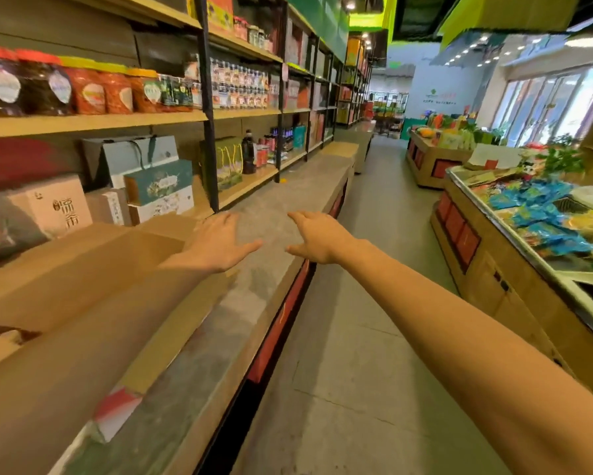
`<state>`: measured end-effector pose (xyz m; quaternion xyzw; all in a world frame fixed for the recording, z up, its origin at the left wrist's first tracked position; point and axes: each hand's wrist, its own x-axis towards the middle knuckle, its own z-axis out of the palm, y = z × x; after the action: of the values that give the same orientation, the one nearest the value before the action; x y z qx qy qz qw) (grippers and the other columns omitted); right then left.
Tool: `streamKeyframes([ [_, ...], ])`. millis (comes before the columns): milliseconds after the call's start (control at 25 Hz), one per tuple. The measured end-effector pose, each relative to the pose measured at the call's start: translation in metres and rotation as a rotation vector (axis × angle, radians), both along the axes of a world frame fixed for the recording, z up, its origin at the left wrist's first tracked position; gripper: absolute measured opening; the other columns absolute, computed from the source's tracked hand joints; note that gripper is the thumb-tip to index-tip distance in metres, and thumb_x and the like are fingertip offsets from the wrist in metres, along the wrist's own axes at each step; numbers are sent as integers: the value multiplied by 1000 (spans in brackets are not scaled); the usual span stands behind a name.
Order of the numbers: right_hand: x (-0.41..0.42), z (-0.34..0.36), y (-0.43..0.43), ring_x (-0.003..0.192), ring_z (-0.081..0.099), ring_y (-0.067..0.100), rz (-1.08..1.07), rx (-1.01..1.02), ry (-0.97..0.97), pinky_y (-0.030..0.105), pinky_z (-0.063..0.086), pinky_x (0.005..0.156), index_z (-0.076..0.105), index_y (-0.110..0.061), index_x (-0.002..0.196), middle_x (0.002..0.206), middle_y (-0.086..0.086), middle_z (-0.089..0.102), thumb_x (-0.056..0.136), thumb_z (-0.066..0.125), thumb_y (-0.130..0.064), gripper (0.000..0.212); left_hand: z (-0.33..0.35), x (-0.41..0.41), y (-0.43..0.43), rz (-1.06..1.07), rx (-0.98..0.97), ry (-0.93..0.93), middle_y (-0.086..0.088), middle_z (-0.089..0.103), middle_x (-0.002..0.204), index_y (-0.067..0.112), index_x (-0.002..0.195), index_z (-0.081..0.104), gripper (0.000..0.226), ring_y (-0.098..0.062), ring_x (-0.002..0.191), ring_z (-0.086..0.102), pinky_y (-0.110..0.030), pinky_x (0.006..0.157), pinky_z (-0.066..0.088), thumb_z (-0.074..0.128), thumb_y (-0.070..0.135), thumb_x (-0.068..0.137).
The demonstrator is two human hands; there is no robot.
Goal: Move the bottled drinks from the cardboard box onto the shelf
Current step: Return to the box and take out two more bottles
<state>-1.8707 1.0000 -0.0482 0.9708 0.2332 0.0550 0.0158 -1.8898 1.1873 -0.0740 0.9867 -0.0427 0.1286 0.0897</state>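
Fingers (224,219) straight, left hand (219,245) and right hand (317,240) outstretched.

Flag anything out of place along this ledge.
A small yellow thing lies alone on the ledge beside a post; it is too small to identify. The box stands open. Nothing looks spilled or damaged.

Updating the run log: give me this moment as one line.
left hand: open, empty | right hand: open, empty | both: stretched out over grey ledge | cardboard box: beside left hand
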Motion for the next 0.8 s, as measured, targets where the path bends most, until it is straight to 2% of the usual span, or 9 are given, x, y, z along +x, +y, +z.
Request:
streamKeyframes([
  [120,77,4,2,140,29,30,127,-3,22,41,27,114,19,-8,148,155,13,25,94,50,-41,71,6,51,-4,156,-51,70,-8,23,155,15,149,20,79,-28,142,23,-42,114,22,42,61,88],
  [400,200,-20,82,141,26,29,352,3,33,42,23,116,19,-13,149,155,9,25,93,50,-42,70,-18,135,47,366,52,72,-14,30,152,9,147,24,80,-31,138,30,-43,112,28,38,63,89],
  [600,254,-28,160,140,29,29,547,17,42,44,25,116,22,-13,148,154,9,28,92,50,-44,70,-22,164,101,505,101,100,-13,33,150,9,145,27,80,-31,137,34,-44,111,28,36,65,88],
  [800,272,-38,234,132,39,28,768,95,51,42,32,111,33,-13,143,145,11,40,91,56,-39,62,-32,155,151,740,64,162,-11,24,155,12,148,19,81,-31,141,25,-44,116,23,40,62,88],
])
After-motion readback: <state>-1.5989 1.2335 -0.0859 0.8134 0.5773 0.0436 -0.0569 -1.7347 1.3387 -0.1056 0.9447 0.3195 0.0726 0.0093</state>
